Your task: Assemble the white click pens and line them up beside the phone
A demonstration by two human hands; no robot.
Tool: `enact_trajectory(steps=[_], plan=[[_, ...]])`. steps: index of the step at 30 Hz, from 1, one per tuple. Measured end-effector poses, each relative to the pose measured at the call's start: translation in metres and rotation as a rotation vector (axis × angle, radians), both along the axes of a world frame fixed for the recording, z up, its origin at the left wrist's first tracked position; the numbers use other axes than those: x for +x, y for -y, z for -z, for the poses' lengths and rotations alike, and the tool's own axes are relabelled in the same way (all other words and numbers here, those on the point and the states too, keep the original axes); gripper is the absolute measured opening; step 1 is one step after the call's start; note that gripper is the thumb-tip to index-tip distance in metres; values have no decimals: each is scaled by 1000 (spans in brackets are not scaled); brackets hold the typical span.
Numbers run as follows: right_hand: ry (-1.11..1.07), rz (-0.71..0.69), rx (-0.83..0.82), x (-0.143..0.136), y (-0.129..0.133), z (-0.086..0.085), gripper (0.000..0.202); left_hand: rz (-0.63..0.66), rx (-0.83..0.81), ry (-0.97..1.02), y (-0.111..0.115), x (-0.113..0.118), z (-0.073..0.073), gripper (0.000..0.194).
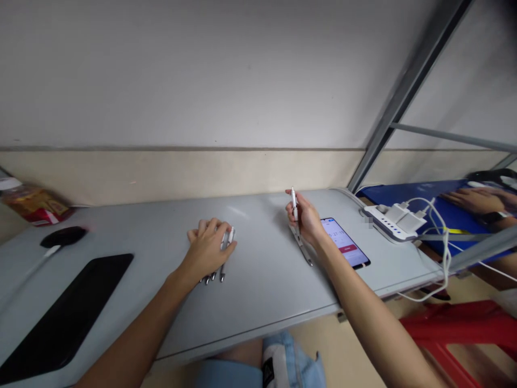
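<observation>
Forearms overlapped desk; left hand half-cupped pens, hold unclear; right hand clasped upright pen. Likely pen-handling; next needed steady pinch.

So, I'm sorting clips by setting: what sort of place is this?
Probably a dorm room or similar shared room: a metal frame like a bunk bed's rises beside the desk, and beyond it another person's hand shows over a blue tabletop.
</observation>
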State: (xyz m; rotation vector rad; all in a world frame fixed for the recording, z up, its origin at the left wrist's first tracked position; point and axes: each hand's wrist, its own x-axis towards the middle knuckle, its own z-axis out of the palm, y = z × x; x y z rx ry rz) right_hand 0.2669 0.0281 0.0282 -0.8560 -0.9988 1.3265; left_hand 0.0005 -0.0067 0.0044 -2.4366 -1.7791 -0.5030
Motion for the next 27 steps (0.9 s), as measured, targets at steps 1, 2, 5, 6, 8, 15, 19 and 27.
enact_trajectory(steps=[1, 2, 5, 6, 8, 15, 19, 27], plan=[[69, 56, -1, 4, -2, 1, 34, 0, -4, -2, 0, 0, -1, 26], [156, 105, -8, 8, -5, 2, 32, 1, -7, -6, 1, 1, -1, 26], [454, 285, -48, 19, -13, 10, 30, 3, -8, -20, 2, 2, -3, 26], [561, 323, -51, 23, -15, 13, 30, 2, -6, -22, 2, 2, -3, 25], [850, 388, -36, 29, -17, 18, 27, 2, 0, -19, 2, 2, -2, 24], [1430, 279, -242, 35, -11, 18, 22, 6, 24, -23, 1, 1, 2, 24], [1535, 239, -271, 33, -10, 15, 24, -24, 60, -47, 2, 3, 1, 23], [1544, 220, -239, 29, -6, 11, 29, -58, 81, -62, 3, 5, -1, 26]])
